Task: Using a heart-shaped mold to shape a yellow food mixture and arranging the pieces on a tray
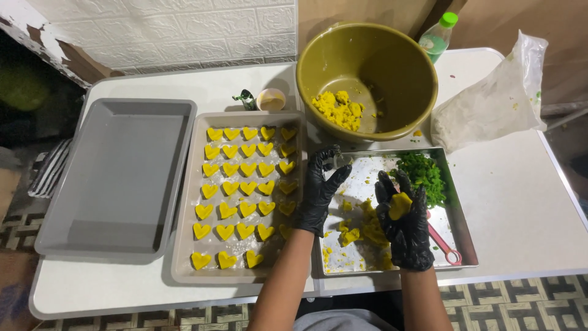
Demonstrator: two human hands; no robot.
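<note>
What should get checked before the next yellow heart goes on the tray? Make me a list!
1. Dough in hand: ok. The right hand holds a yellow dough lump.
2. Cutter ready: cannot tell. The left hand holds something small, too unclear to name.
3. Room on the heart tray: ok. The bottom row of yellow hearts has free spots.
4. Spare tray: ok, nothing in it.
5. More dough: ok. Some lies in the green bowl and on the metal tray.
6. Gloves on: ok, both hands wear black gloves.
</note>
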